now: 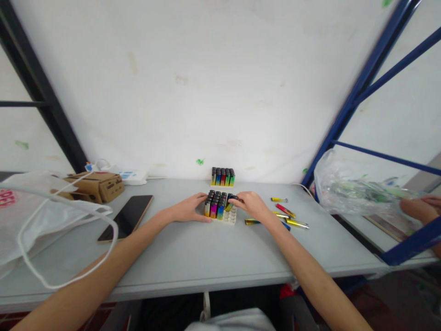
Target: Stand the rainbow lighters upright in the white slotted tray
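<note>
On the grey table, a white holder with round holes has several metallic-coloured lighters with black tops standing in its left part. My left hand is curved round the holder's left side, thumb along the front and fingers behind. Between the fingers of my right hand is a tilted lighter, over the holder's right part; its lower end lies near the holes. Several loose lighters lie to the right, among them a red lighter and a yellow lighter, some partly hidden by my right forearm.
A second filled lighter holder stands behind, near the wall. At left are a phone, a cardboard box, a white plastic bag and a looping white cable. Beyond the blue frame, another person's hand touches a clear bag.
</note>
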